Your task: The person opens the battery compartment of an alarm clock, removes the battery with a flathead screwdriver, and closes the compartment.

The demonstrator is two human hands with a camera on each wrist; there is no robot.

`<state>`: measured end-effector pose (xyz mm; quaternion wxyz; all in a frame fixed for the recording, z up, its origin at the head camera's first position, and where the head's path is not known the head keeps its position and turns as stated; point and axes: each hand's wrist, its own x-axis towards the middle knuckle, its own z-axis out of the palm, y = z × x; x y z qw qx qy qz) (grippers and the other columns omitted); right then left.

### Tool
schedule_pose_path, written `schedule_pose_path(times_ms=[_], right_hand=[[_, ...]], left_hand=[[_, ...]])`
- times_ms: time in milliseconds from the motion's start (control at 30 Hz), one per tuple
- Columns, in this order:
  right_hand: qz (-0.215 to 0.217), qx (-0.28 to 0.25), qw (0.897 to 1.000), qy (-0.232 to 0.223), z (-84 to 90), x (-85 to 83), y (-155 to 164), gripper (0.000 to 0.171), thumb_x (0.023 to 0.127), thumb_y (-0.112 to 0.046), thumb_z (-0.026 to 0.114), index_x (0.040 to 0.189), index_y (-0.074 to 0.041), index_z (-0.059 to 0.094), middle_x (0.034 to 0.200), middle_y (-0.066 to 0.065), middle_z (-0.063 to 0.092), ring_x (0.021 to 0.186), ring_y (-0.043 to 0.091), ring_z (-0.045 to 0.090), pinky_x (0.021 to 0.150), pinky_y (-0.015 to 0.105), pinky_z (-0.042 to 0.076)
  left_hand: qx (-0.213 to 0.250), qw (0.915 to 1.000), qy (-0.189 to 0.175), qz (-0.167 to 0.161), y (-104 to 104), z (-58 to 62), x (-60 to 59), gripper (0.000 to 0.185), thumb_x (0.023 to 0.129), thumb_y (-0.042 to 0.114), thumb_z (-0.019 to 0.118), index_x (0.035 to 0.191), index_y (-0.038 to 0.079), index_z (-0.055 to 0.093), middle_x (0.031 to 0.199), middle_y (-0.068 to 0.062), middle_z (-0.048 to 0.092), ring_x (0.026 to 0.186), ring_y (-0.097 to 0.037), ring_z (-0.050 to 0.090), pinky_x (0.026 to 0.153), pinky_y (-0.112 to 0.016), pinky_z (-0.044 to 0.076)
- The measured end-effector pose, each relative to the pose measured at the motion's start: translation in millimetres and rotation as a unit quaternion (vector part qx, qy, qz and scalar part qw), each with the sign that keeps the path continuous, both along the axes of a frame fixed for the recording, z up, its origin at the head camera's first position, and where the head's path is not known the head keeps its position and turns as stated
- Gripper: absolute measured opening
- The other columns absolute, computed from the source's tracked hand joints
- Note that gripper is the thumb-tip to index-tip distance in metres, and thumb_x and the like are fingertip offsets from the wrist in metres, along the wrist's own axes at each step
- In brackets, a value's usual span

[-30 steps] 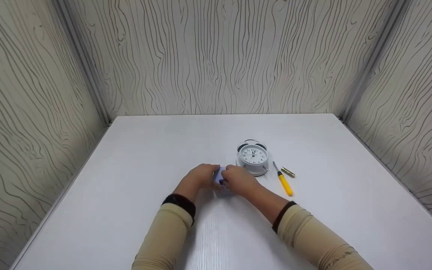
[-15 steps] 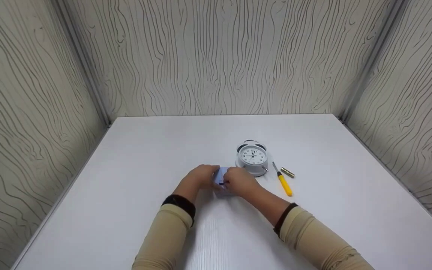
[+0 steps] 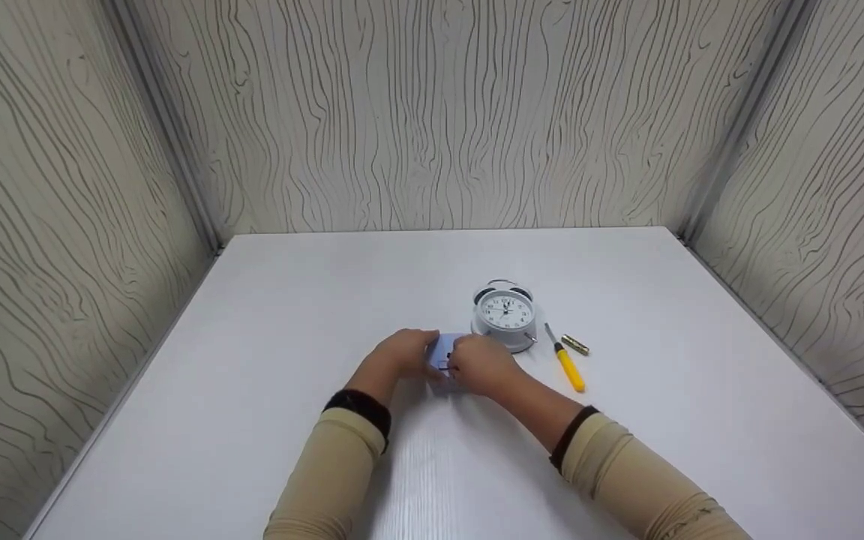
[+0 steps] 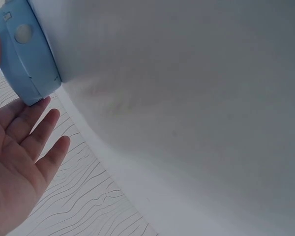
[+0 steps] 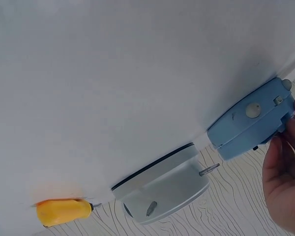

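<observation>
Blue clock at lower centre of head view, below white alarm clock | I have left hand flat-fingered against it, right hand pinching its back | step: fiddling with back; next likely needs fine fingertip control

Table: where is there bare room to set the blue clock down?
The table's left half, from the hands to the left wall, is bare, as is the far strip behind the white clock. The right is crowded: white clock, screwdriver, battery.
</observation>
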<state>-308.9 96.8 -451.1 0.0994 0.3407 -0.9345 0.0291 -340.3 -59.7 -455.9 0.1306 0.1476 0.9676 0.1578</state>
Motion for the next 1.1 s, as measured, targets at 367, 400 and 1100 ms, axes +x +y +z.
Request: schedule_pose_path(times_ms=[367, 400, 1100], right_hand=[[0.053, 0.071, 0.996, -0.002, 3.8, 3.9, 7, 0.013, 0.078, -0.015, 0.067, 0.088, -0.010, 0.073, 0.079, 0.001, 0.059, 0.064, 0.012, 0.048, 0.058, 0.027, 0.046], [0.056, 0.079, 0.995, 0.002, 3.3, 4.1, 8, 0.014, 0.079, -0.015, 0.067, 0.090, -0.010, 0.073, 0.080, 0.001, 0.059, 0.065, 0.012, 0.048, 0.059, 0.027, 0.046], [0.085, 0.141, 0.985, 0.047, -4.1, 13.5, 18, 0.026, 0.087, -0.015, 0.059, 0.112, -0.010, 0.064, 0.096, 0.003, 0.054, 0.081, 0.015, 0.050, 0.068, 0.027, 0.048]], left_hand=[[0.001, 0.9997, 0.023, 0.001, 1, -1.6, 0.0, 0.082, 0.069, 0.038, 0.079, 0.138, 0.014, 0.042, 0.134, -0.005, 0.049, 0.125, -0.023, 0.043, 0.105, -0.034, 0.033], [0.003, 0.9998, 0.020, 0.004, 1, -1.3, 0.4, 0.082, 0.069, 0.038, 0.079, 0.138, 0.014, 0.042, 0.135, -0.005, 0.049, 0.125, -0.023, 0.043, 0.105, -0.035, 0.033], [0.001, 0.9999, 0.013, 0.004, 0, 1.2, 3.4, 0.080, 0.072, 0.039, 0.076, 0.139, 0.014, 0.040, 0.135, -0.008, 0.048, 0.126, -0.025, 0.042, 0.105, -0.036, 0.032]])
